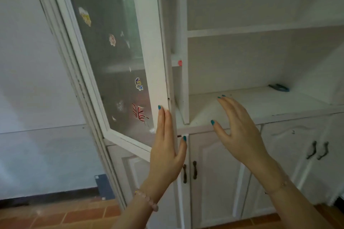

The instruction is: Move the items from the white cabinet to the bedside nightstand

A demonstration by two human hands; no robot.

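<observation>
The white cabinet [260, 102] fills the view. Its glass door [147, 42], dotted with cartoon stickers, stands partly swung out at the left. My left hand [165, 147] holds the door's free edge, straight fingers on the front face and the thumb behind the edge. My right hand [236, 128] hovers with spread fingers in front of the open shelf, holding nothing. A small blue item [279, 87] lies at the back right of that shelf, well beyond my right hand. The nightstand is out of sight.
Below the shelf are closed lower doors with dark handles [189, 171] and another handle pair [318, 149] to the right. A higher shelf board [260, 30] crosses above. A red dot [179, 63] marks the inner frame. Orange floor tiles [65, 215] and a dark flat object [104, 186] lie left.
</observation>
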